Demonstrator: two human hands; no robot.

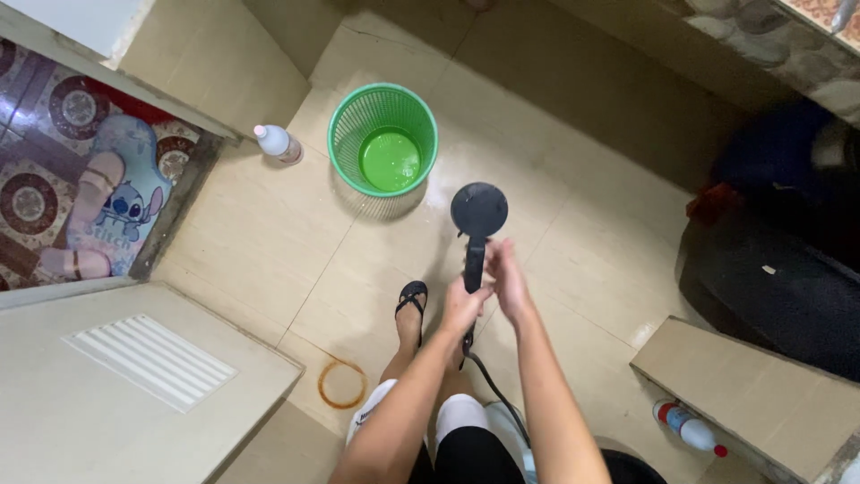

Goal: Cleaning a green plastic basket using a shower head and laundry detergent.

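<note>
At the far left, a cartoon-printed mat [125,202] and a pair of pink sandals [90,211] lie on patterned tiles beyond the open door [134,385]. A white bottle [277,142] stands on the beige tiled floor [269,233], just beside a green mesh wastebasket [383,139]. Near the middle, the left hand [464,307] wraps around the lower handle of a black shower head [478,211], whose round face points at the wet floor by the basket. The right hand [509,280] rests against the handle just beside it, fingers loosely curled. A dark hose [494,390] trails down from the handle. At the lower right, another white bottle with a red cap [690,428] lies beside a step.
</note>
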